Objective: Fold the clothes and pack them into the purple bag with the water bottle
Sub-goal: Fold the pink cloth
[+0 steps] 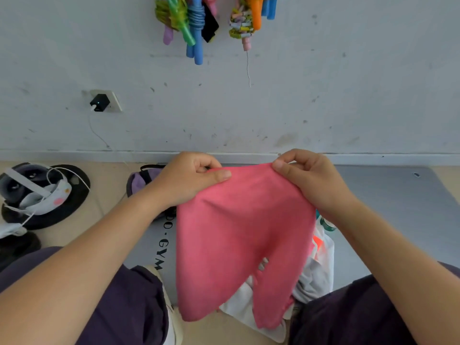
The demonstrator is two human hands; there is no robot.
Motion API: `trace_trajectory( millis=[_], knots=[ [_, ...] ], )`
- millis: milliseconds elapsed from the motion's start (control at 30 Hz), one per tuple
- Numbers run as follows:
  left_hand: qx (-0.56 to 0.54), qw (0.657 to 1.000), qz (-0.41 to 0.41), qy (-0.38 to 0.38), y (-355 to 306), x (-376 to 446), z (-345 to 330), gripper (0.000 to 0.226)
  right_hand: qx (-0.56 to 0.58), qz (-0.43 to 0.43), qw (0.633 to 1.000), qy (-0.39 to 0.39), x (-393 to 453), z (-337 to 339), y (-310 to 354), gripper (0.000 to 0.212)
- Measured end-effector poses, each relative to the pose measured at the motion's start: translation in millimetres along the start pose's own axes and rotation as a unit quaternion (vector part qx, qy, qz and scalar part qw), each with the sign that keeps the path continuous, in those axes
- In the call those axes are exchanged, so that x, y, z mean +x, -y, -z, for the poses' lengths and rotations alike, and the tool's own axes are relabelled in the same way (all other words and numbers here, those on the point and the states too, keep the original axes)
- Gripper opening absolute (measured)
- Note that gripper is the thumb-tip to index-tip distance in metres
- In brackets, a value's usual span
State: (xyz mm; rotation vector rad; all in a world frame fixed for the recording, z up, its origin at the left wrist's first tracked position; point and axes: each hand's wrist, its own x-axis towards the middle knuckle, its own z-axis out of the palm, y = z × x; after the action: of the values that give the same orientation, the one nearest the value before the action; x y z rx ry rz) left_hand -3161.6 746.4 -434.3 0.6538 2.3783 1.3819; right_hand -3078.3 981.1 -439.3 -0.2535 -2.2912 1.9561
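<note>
Both hands, left hand (189,179) and right hand (308,178), pinch the soft pink garment (239,240) by its top edge, fingers curled, cloth hanging limp.

grey mat (388,195) | black print | reads "GYM", rest hidden

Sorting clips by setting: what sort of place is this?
Probably a home workout corner or small gym: a grey mat printed "GYM" on the floor, jump ropes hanging on a scuffed wall, and a weight plate nearby.
</note>
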Motion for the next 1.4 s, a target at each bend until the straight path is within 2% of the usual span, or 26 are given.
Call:
trace_trajectory(
  millis=[67, 133, 200, 267, 433, 567, 667, 733, 800, 867, 900, 967, 1033, 1100, 1200, 1267, 1367, 1400],
  knots=[
    [-0.024, 0.999, -0.017, 0.015, -6, -7, -8, 0.012, 0.008, -0.005, 0.997, 0.071, -9, -7, 0, 0.005],
    [-0.049, 0.997, -0.035, 0.047, -10, -13, -19, 0.012, -0.02, 0.001, 0.989, 0.15, -19, -18, -3, 0.012],
    [-0.038, 0.996, -0.048, 0.066, -12, -18, -25, 0.019, -0.052, 0.004, 0.981, 0.186, -24, -27, -4, 0.007],
    [-0.014, 0.996, -0.055, 0.065, -11, -19, -22, 0.023, -0.068, 0.002, 0.984, 0.163, -23, -27, -4, 0.01],
    [0.025, 0.999, -0.045, -0.017, -3, -15, 6, 0.017, -0.037, -0.032, 0.998, 0.046, -6, -8, -3, 0.019],
    [0.076, 0.996, -0.051, -0.023, 5, -11, 9, 0.015, -0.049, -0.03, 0.996, 0.062, -2, -9, -3, 0.01],
    [0.054, 0.996, 0.009, -0.068, 14, -8, 6, 0.017, -0.066, -0.005, 0.995, 0.069, -3, -11, 1, 0.018],
    [0.029, 0.995, 0.038, -0.087, 15, -8, 0, 0.011, -0.052, 0.01, 0.994, 0.091, -4, -15, 4, 0.021],
    [0.001, 0.999, 0.038, -0.035, 11, -11, -11, 0.023, -0.013, 0.011, 0.988, 0.152, -8, -21, 6, 0.024],
    [-0.016, 0.998, 0.02, 0.062, 7, -16, -26, 0.04, 0.028, 0.011, 0.977, 0.209, -13, -27, 6, 0.026],
    [-0.017, 0.995, 0.012, 0.096, 5, -18, -32, 0.041, 0.045, 0.013, 0.974, 0.223, -15, -29, 6, 0.026],
    [-0.015, 0.995, 0.003, 0.1, 3, -17, -36, 0.021, 0.07, 0.01, 0.973, 0.218, -17, -32, 6, 0.022],
    [-0.009, 0.997, -0.012, 0.08, 1, -14, -29, 0.026, 0.067, 0.005, 0.979, 0.194, -15, -34, 6, 0.018],
    [-0.006, 0.998, -0.024, 0.054, -2, -11, -21, 0.03, 0.017, 0.007, 0.984, 0.177, -13, -34, 2, 0.017],
    [-0.018, 1.0, -0.024, -0.005, -4, -9, -9, 0.028, -0.057, -0.028, 0.977, 0.203, -13, -31, -2, 0.01],
    [-0.026, 0.996, -0.009, -0.081, -2, -6, -3, 0.028, -0.076, -0.047, 0.971, 0.223, -14, -28, -2, 0.011],
    [-0.041, 0.972, 0.046, -0.227, 5, 0, 3, 0.037, -0.103, -0.041, 0.971, 0.209, -12, -25, -1, 0.017],
    [-0.046, 0.965, 0.059, -0.251, 6, -1, 2, 0.036, -0.11, -0.038, 0.972, 0.204, -11, -25, -1, 0.017]
  ],
)
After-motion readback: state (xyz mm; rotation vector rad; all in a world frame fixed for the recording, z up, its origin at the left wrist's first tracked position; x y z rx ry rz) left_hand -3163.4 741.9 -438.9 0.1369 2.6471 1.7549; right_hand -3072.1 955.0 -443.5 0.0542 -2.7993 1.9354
